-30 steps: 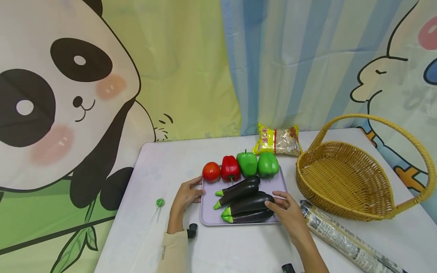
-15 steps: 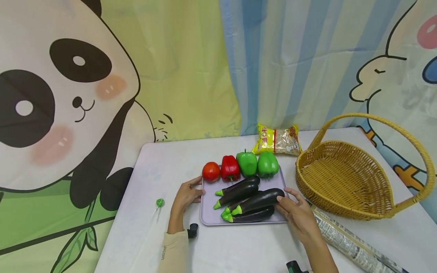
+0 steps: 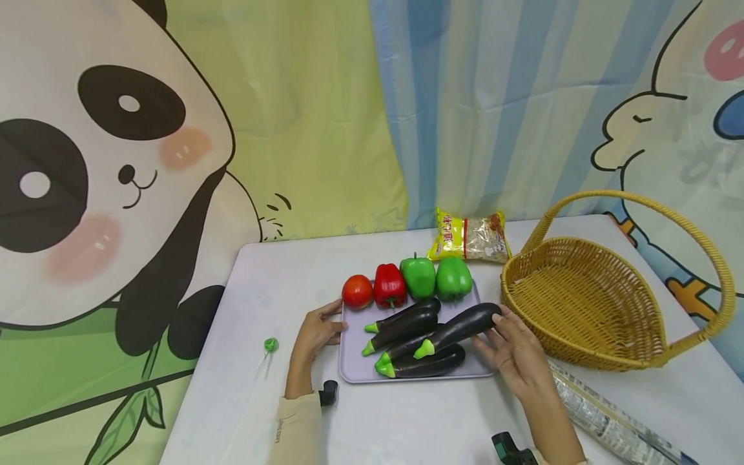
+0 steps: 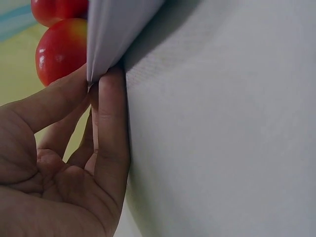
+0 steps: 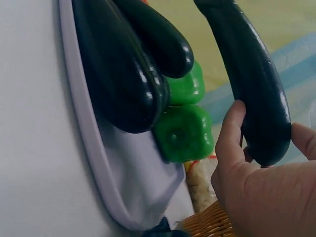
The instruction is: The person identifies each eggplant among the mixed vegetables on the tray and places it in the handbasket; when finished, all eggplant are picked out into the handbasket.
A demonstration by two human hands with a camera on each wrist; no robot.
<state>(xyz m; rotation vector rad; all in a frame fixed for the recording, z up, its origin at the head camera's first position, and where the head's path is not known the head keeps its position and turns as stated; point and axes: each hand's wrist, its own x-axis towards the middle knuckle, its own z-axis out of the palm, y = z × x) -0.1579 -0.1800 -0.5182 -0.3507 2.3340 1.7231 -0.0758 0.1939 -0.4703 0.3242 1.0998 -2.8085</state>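
My right hand (image 3: 520, 352) holds an eggplant (image 3: 465, 328) by its thick dark end, tilted above the tray's right part. The right wrist view shows this eggplant (image 5: 252, 79) between thumb and fingers, apart from the others. Several more eggplants (image 3: 423, 363) lie on the light purple tray (image 3: 359, 374). Along its far edge sit a tomato (image 3: 357, 292), a red bell pepper (image 3: 389, 285) and two green bell peppers (image 3: 418, 278). My left hand (image 3: 316, 332) pinches the tray's left rim; in the left wrist view the thumb is above and a finger beneath it.
A woven basket (image 3: 587, 310) with a tall handle stands to the right of the tray. A yellow snack-like packet (image 3: 471, 237) lies behind the peppers. At the front right is a long printed roll (image 3: 616, 413). A green lollipop (image 3: 270, 345) lies at the left.
My right hand has taken an eggplant from the pile and raised it, moving right and farther back toward the basket. My left hand stays at the tray's rim.
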